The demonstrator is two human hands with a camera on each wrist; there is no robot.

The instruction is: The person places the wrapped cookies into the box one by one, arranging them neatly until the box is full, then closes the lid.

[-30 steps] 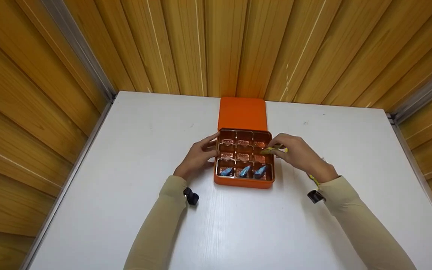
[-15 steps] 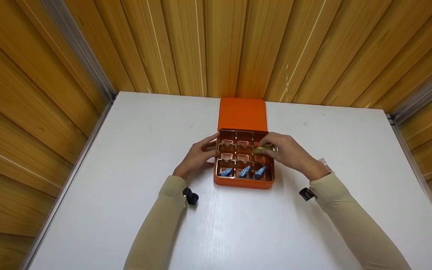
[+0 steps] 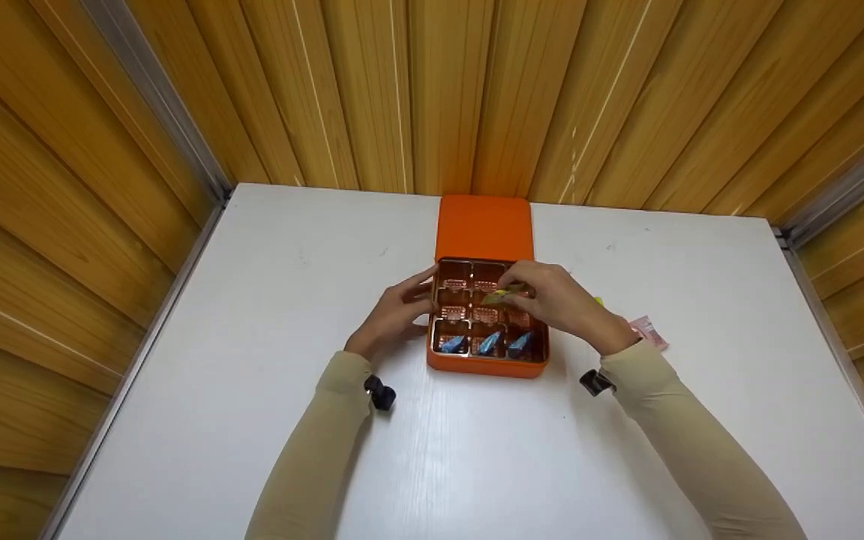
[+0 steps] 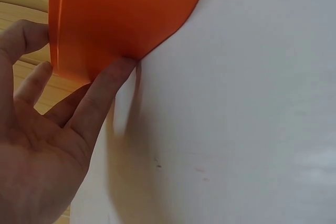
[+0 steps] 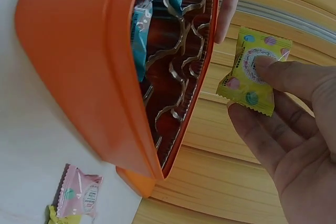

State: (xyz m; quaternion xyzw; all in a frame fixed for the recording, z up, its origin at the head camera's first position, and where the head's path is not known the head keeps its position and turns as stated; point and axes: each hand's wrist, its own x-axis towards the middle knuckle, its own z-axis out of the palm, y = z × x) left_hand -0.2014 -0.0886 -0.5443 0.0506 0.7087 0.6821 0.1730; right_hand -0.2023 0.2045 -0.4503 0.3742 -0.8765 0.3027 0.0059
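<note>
An orange tin box (image 3: pixel 484 367) lies with its lid (image 3: pixel 484 227) folded back. Its inner tray has square compartments, and three blue-wrapped candies (image 3: pixel 489 343) occupy the row nearest the person. The left hand (image 3: pixel 389 321) rests its extended fingers against the box's left side; the left wrist view shows these fingers (image 4: pixel 107 90) touching the orange wall. Over the tray's middle, the right hand (image 3: pixel 563 301) pinches a yellow-wrapped candy (image 5: pixel 254 77) between thumb and fingers. The candy is above the compartments, and the hand covers part of the right column.
To the right of the box, a pink-wrapped candy (image 3: pixel 649 331) and another yellow-wrapped piece (image 5: pixel 64 218) lie on the white table (image 3: pixel 432 457). Behind the table stands a wood-patterned wall (image 3: pixel 372 97). Black wrist cameras sit on both sleeves.
The right hand has moved left with the yellow candy, from the tray's right column to its middle. The pink candy has come into view behind the wrist. The left hand stays put.
</note>
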